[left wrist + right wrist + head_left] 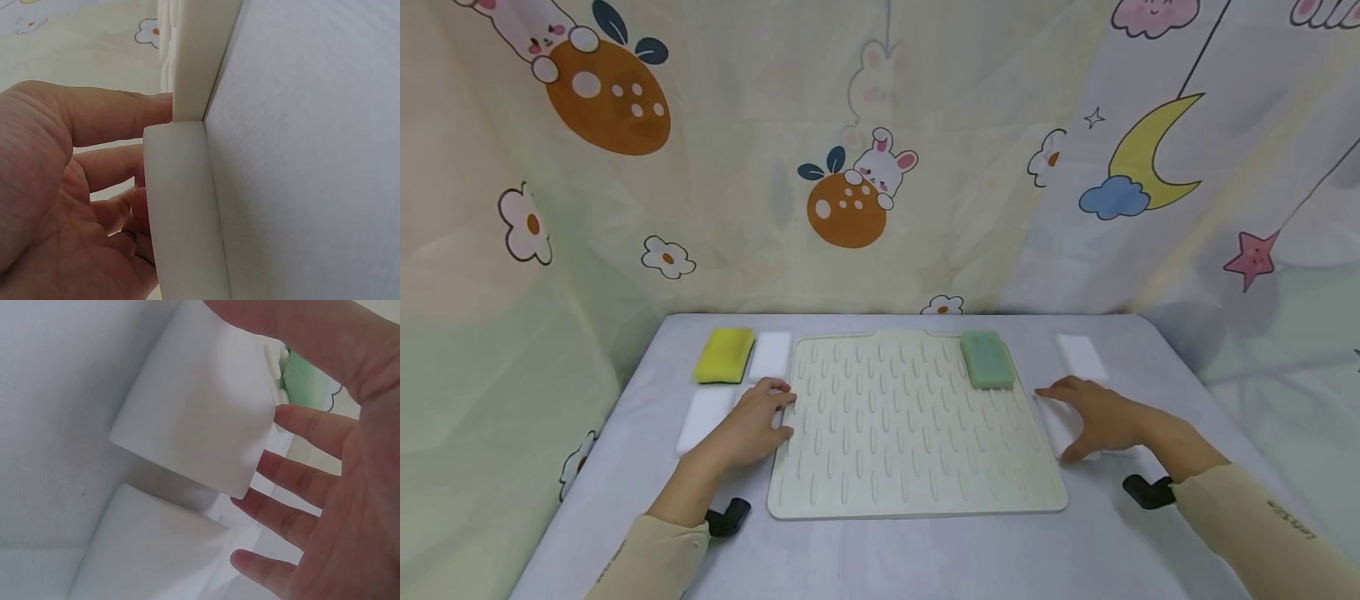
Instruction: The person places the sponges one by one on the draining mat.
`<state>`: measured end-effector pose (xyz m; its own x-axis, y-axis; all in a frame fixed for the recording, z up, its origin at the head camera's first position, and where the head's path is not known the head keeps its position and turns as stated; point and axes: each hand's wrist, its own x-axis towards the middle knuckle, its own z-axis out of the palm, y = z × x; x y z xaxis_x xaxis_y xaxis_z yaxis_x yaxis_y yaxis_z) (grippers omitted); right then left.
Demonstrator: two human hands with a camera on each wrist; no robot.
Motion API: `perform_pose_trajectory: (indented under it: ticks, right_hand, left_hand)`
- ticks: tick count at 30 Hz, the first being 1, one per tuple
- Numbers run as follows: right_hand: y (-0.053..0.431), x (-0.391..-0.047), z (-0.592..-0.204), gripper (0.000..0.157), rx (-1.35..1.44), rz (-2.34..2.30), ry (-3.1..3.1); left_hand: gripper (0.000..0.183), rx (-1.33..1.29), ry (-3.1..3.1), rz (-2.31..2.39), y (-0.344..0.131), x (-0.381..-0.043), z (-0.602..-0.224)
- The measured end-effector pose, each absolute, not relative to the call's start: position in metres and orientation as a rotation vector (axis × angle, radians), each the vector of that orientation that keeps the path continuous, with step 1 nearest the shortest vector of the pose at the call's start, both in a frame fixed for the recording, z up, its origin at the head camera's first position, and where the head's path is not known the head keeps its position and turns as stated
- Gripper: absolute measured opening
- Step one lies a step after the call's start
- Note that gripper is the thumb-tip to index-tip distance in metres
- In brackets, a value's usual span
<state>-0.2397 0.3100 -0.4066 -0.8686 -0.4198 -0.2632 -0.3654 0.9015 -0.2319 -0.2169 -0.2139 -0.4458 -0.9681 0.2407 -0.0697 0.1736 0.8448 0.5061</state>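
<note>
A cream drying mat with raised ridges lies flat on the table. My left hand is at its left edge, thumb and fingers apart, the thumb touching the mat rim. Beside those fingers stands a white foam block. At the mat's right edge my right hand spreads over another white foam block. In the right wrist view its fairly straight fingertips touch the far edge of that block; the thumb tip is cut off by the frame. Neither hand visibly lifts anything.
A green sponge lies on the mat's back right corner. At the back left are a yellow sponge with a dark underside and a white block. Another white block lies back right. A printed curtain surrounds the table.
</note>
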Motion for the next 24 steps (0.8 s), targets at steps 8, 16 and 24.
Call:
perform_pose_trajectory:
  ticks: [8,16,24]
  right_hand:
    - [0.3106,-0.2395,-0.4072,0.104,-0.572,-0.205,2.784]
    - [0.3087,-0.2358,-0.4035,0.102,-0.577,-0.225,2.773]
    - [0.3045,-0.2376,-0.3982,0.101,-0.63,-0.205,2.795]
  left_hand:
    - [0.057,0.32,2.887,0.778,-0.213,-0.2167,-0.443]
    - [0.057,0.301,2.881,0.801,-0.2124,-0.215,-0.4458]
    - [0.056,0.298,2.884,0.808,-0.2127,-0.213,-0.4465]
